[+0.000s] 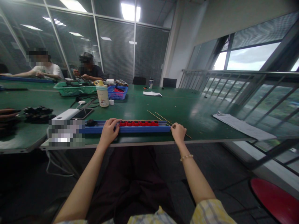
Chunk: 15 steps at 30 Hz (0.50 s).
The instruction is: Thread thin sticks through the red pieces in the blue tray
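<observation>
A long blue channel-shaped tray (142,128) lies along the table's front edge. Several red blocks (140,123) with dark tops sit in a row inside it, and a black piece (91,123) rests near its left end. My left hand (109,130) is wrapped over the tray just left of the red blocks. At the tray's right end, my right hand (178,133) has its fingertips pinched together; whatever is between them is too small to make out. Thin brass-coloured rods (163,117) lie behind the tray, one passing behind my right hand.
Left of the tray are a white box (65,115), a phone (84,114) and black parts (38,114). Farther back stand a bottle (102,95), a green basket (77,90) and a blue basket (118,93). Papers (243,126) lie right. Two people sit across at left.
</observation>
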{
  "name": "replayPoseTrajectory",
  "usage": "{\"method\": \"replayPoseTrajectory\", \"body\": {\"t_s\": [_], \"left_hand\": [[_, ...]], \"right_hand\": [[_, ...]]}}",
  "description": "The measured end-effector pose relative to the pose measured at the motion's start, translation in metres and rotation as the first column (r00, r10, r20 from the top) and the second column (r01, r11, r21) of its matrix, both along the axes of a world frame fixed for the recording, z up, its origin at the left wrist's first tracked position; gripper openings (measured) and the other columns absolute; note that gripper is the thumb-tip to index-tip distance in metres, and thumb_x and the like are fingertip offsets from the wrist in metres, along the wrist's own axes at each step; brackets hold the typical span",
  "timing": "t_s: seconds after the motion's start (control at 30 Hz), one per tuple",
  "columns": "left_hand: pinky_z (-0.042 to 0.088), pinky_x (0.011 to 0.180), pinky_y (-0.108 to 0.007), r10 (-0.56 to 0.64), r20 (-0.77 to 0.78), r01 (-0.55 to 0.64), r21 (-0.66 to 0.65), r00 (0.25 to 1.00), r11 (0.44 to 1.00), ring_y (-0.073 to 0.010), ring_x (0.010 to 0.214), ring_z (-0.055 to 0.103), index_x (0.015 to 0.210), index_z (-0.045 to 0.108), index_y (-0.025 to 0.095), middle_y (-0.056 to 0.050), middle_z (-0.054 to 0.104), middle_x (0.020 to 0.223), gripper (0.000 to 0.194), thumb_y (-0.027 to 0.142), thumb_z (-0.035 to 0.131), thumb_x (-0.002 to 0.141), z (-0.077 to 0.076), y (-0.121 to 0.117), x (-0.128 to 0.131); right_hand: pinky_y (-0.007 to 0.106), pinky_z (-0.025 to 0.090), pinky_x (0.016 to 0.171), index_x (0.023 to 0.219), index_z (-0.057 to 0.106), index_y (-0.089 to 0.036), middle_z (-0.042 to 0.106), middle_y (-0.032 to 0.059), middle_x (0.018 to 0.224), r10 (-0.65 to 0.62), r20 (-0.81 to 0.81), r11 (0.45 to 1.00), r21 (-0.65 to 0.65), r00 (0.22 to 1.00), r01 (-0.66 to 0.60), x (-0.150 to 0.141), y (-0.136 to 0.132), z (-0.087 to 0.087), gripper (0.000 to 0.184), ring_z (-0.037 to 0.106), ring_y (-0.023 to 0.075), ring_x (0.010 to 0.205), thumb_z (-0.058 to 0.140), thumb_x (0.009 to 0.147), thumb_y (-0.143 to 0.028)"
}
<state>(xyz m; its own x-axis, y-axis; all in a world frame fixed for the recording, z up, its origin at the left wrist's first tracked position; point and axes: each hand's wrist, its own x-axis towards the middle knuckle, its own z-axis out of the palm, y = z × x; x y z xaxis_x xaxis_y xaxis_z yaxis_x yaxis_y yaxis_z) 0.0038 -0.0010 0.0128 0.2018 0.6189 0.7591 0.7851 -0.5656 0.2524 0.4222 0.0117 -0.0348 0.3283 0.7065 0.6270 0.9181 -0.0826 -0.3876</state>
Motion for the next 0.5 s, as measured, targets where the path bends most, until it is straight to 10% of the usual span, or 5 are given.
{"method": "replayPoseTrajectory", "body": {"t_s": [0.5], "left_hand": [[0.044,0.101,-0.044,0.000,0.004,0.000,-0.004,1.000,1.000,-0.0254,0.109,0.056,0.121,0.064,0.023,-0.009,0.061,0.113,0.032,0.026,0.046,0.094,0.001,-0.002,0.001]], "right_hand": [[0.032,0.037,0.079,0.100,0.067,-0.013,0.069,0.0162,0.105,-0.131,0.156,0.937,-0.302,0.979,0.174,-0.015,-0.012,0.020,0.019,0.063,0.0259,0.100,0.051,0.094,-0.021]]}}
